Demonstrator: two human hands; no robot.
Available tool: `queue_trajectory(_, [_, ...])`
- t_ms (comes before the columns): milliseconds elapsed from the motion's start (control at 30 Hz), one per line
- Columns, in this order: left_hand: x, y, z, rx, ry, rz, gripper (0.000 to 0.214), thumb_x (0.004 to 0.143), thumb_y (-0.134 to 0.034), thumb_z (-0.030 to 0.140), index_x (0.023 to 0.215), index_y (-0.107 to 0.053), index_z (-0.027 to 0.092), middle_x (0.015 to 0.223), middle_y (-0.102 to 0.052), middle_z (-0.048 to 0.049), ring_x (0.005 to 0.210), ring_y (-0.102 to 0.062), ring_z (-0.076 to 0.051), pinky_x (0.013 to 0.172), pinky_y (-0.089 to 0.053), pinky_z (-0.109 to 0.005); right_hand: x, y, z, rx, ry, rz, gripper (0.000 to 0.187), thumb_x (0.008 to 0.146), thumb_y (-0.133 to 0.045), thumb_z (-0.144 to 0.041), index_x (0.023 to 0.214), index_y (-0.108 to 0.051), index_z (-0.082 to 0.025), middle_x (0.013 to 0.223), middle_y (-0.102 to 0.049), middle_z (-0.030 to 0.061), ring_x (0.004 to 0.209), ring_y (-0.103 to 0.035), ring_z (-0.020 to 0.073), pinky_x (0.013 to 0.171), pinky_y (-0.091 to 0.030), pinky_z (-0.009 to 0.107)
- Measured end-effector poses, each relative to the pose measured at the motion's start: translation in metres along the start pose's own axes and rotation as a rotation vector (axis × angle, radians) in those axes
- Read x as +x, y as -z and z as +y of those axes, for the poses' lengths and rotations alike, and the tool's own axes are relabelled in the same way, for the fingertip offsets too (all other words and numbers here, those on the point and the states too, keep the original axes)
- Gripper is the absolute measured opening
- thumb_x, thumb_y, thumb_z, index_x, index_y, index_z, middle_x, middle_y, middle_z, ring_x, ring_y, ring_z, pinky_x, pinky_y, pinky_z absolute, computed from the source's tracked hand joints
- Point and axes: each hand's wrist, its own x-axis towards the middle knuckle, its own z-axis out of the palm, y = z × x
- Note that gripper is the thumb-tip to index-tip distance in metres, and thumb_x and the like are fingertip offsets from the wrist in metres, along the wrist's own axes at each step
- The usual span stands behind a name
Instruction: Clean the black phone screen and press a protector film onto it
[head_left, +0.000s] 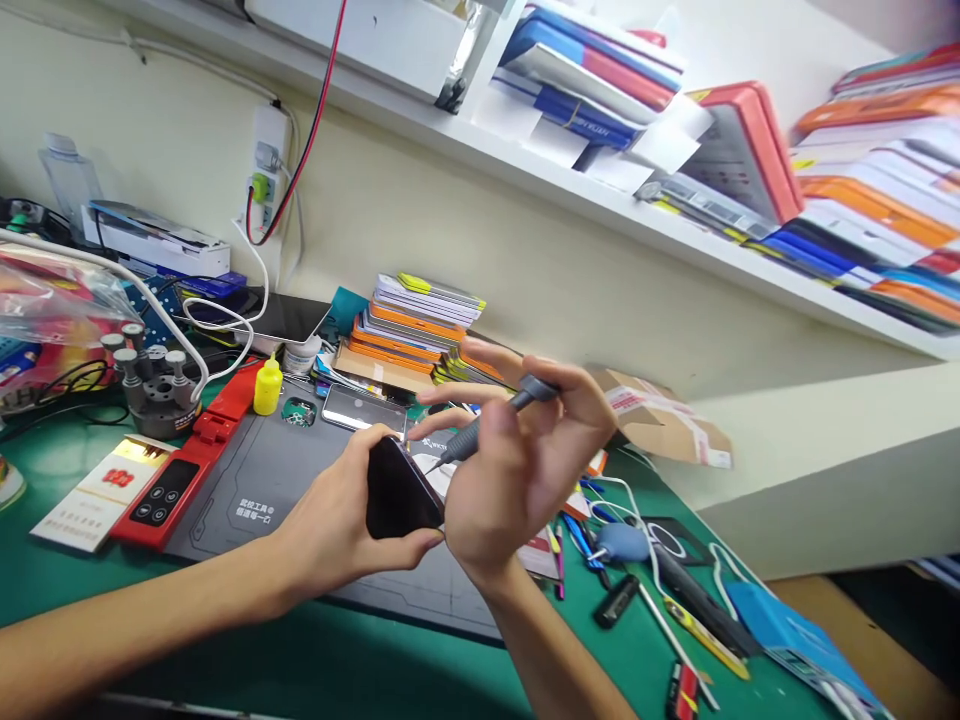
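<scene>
My left hand (341, 520) is closed around a black smartphone (397, 492), holding it tilted up on its edge above a grey work mat (255, 490). My right hand (517, 450) pinches a grey precision screwdriver (487, 425) between thumb and fingers. Its tip points down-left at the phone's upper edge. The other fingers of that hand are spread out.
A red tool tray (180, 470), yellow bottle (268, 387), screwdriver holder (154, 385) and a second phone (364, 408) lie at the mat's left and back. Stacked boxes (420, 325) stand behind. Cables, tweezers, a blue blower (622, 543) and a cardboard box (660, 415) crowd the right.
</scene>
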Motion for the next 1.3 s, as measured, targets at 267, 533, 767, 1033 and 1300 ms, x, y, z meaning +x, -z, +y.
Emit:
queue_trajectory(267, [-0.001,0.002,0.003,0.081,0.044,0.001,0.081,0.084,-0.079,0.053,0.144,-0.035,0.026,0.115,-0.066,-0.0073,0.094,-0.072,-0.027,0.077,-0.061,-0.043,0.014,0.027,0.005,0.024,-0.296,-0.015,0.025,0.107,-0.059,-0.031,0.132,-0.055,-0.034,0.081,-0.061,-0.0058,0.051,-0.053,0.0099,0.043,-0.044,0.022])
queue_trajectory(533, [0.001,0.009,0.003,0.374,-0.111,0.057,0.076,0.080,-0.083,0.044,0.139,-0.038,0.028,0.121,-0.066,-0.0063,0.106,-0.074,-0.030,0.076,-0.064,-0.041,0.009,0.076,-0.020,-0.307,-0.795,-0.542,0.020,0.089,-0.086,-0.044,0.097,-0.081,-0.026,0.059,-0.034,-0.0088,0.054,-0.029,0.0103,0.048,-0.027,0.027])
queue_trajectory(767, [0.001,0.010,0.004,0.479,-0.170,0.082,0.078,0.079,-0.084,0.042,0.139,-0.036,0.029,0.120,-0.066,-0.0046,0.100,-0.076,-0.027,0.069,-0.063,-0.035,0.001,0.071,-0.028,-0.373,-0.746,-0.594,0.019,0.096,-0.076,-0.042,0.092,-0.084,-0.025,0.066,-0.061,-0.0024,0.059,-0.047,0.0123,0.055,-0.039,0.027])
queue_trajectory(1033, [0.001,0.008,0.002,0.531,-0.204,0.101,0.082,0.080,-0.083,0.045,0.143,-0.034,0.027,0.120,-0.066,-0.0063,0.101,-0.077,-0.028,0.066,-0.064,-0.035,-0.007,0.072,-0.030,-0.487,-0.653,-0.667,0.012,0.095,-0.066,-0.033,0.090,-0.070,-0.023,0.073,-0.066,-0.0025,0.052,-0.046,0.0096,0.052,-0.039,0.025])
queue_trajectory(1300, [0.003,0.011,0.000,0.604,-0.238,0.075,0.086,0.080,-0.085,0.049,0.145,-0.034,0.022,0.119,-0.068,-0.0091,0.104,-0.078,-0.031,0.070,-0.066,-0.038,-0.011,0.092,0.005,-0.541,-0.717,-0.694,0.009,0.090,-0.059,-0.032,0.093,-0.065,-0.025,0.077,-0.067,-0.0013,0.059,-0.052,0.0134,0.057,-0.039,0.026])
